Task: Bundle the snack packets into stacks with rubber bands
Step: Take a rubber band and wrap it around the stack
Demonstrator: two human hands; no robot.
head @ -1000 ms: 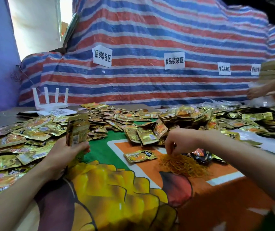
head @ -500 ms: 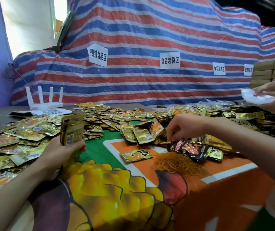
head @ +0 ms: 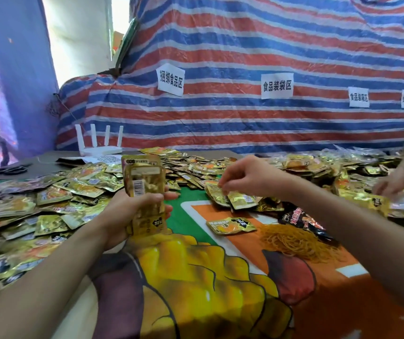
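Inspection of my work surface, head view. My left hand (head: 132, 212) grips a stack of gold packets (head: 144, 189), fingers and thumb curled round its lower half; the stack stands upright above the near edge of the printed table cover (head: 196, 285), barcode side toward me. My right hand (head: 248, 177) is stretched forward over the middle heap, fingers curled, tips drawn together at the top edge of a gold packet (head: 243, 200) lying tilted against its neighbours. I cannot tell whether the tips actually grip it or only touch it. The rubber bands (head: 296, 241) lie in a loose orange-yellow pile on the cover, below my right forearm and apart from both hands. A single gold packet (head: 231, 225) lies flat just left of that pile. A black-and-red packet (head: 303, 218) sits just behind the bands. Unbundled packets (head: 49, 204) cover the table to my left and across the far side. A white router (head: 98, 148) stands at the far left, scissors (head: 9, 170) farther left. A striped tarp (head: 245, 57) carrying paper labels (head: 170, 80) forms the backdrop. Another person's hand (head: 391, 183) reaches in at the right edge, blurred.
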